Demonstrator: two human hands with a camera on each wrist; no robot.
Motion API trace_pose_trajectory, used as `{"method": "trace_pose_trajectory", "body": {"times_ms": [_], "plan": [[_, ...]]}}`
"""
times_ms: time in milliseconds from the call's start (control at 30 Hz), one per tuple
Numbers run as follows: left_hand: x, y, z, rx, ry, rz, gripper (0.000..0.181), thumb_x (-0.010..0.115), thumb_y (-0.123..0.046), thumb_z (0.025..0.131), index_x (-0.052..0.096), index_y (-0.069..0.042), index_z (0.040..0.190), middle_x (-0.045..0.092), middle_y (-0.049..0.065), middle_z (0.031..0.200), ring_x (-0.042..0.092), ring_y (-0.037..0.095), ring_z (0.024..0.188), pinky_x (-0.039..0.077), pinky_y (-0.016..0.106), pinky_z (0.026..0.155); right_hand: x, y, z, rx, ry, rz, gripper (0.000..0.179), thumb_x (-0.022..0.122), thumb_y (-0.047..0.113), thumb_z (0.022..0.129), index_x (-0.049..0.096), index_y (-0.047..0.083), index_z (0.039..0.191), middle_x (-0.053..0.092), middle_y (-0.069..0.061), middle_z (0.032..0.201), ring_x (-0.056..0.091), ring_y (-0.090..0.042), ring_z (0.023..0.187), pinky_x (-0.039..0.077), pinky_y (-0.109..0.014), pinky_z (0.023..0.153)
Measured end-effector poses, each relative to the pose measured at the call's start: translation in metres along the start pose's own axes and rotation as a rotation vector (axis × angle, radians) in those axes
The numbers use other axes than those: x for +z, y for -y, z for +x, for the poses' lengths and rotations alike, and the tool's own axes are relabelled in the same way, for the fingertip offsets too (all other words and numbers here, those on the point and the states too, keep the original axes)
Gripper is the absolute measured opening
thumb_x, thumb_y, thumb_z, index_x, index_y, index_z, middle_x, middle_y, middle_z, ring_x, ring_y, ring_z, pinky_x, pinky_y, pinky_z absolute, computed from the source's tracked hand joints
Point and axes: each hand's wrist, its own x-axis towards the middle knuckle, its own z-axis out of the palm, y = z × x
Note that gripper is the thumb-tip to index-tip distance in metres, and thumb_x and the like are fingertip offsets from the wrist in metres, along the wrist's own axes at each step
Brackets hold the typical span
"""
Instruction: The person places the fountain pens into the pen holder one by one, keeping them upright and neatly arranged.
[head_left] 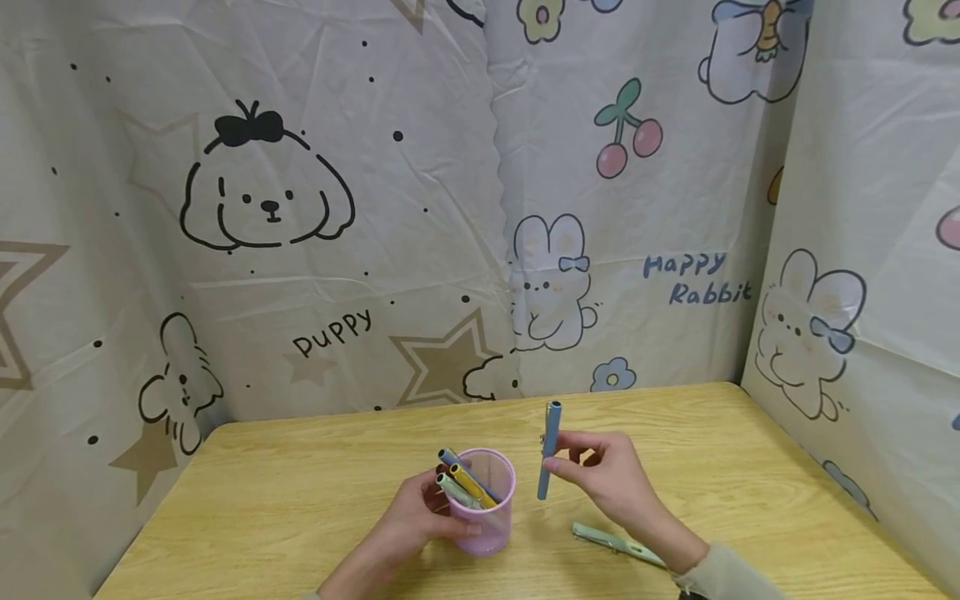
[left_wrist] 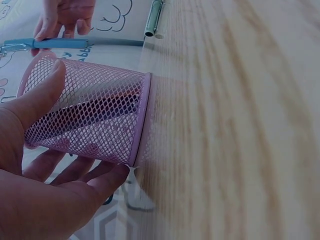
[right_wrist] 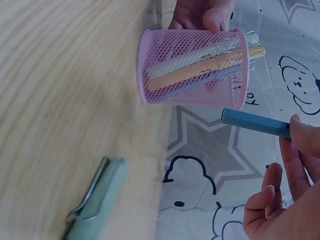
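My left hand (head_left: 408, 518) grips a pink mesh pen holder (head_left: 486, 533) that stands upright on the table, thumb on the near side and fingers round the far left. Inside it a blue pen (head_left: 448, 457), a yellow pen (head_left: 468, 482) and a light green pen (head_left: 454, 490) lean toward the left rim. To the right of the holder, my right hand (head_left: 618, 479) pinches another blue pen (head_left: 550, 454), upright, between thumb and fingers. In the right wrist view, the lower end of this blue pen (right_wrist: 255, 123) is apart from the holder (right_wrist: 192, 95).
A light green pen (head_left: 615, 543) with a metal clip lies on the wooden table (head_left: 315, 475), below my right hand and right of the holder. Behind the table hangs a printed cloth (head_left: 420, 208), and more cloth closes off both sides.
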Motion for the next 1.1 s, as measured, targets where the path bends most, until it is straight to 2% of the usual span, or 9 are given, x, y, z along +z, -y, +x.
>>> {"method": "trace_pose_trajectory", "body": {"times_ms": [200,467,767,900,1100], "plan": [[0.000,0.000,0.002,-0.016,-0.001,0.002,0.078,0.092,0.001,0.077,0.056,0.003,0.147,0.069,0.011,0.130,0.062,0.033,0.125,0.050,0.046,0.108,0.007,0.009,0.007,-0.029,0.013,-0.001,0.018,0.086,0.013,0.089,0.084,0.008,0.105,0.077,-0.002,0.092,0.054,-0.014,0.075,0.041,-0.023,0.057],[0.000,-0.001,0.002,-0.017,0.007,-0.009,0.079,0.091,0.000,0.079,0.055,0.002,0.149,0.068,0.011,0.133,0.062,0.033,0.126,0.051,0.045,0.108,0.014,0.023,0.018,-0.074,0.009,0.015,0.015,0.086,0.012,0.089,0.084,0.008,0.103,0.072,-0.003,0.086,0.050,-0.014,0.066,0.039,-0.023,0.055],[-0.001,-0.001,0.003,-0.029,0.006,-0.001,0.076,0.092,-0.002,0.079,0.058,0.001,0.146,0.069,0.010,0.132,0.061,0.034,0.127,0.049,0.048,0.110,0.026,0.024,0.029,-0.105,0.043,0.019,0.012,0.085,0.011,0.090,0.085,0.009,0.102,0.074,-0.003,0.087,0.049,-0.013,0.066,0.036,-0.021,0.053],[-0.002,-0.001,0.003,-0.013,0.020,-0.018,0.075,0.091,-0.003,0.079,0.058,0.000,0.146,0.069,0.010,0.131,0.062,0.033,0.125,0.050,0.045,0.108,0.032,0.022,0.031,-0.115,0.067,0.025,0.012,0.085,0.010,0.090,0.084,0.009,0.102,0.077,-0.001,0.092,0.054,-0.015,0.069,0.040,-0.022,0.056],[-0.001,-0.001,0.002,-0.022,0.019,-0.018,0.076,0.091,-0.003,0.080,0.056,0.001,0.148,0.069,0.010,0.132,0.062,0.033,0.126,0.051,0.045,0.107,0.040,0.017,0.032,-0.130,0.095,0.024,0.012,0.085,0.010,0.089,0.084,0.008,0.101,0.079,-0.002,0.096,0.059,-0.017,0.075,0.047,-0.024,0.063]]}}
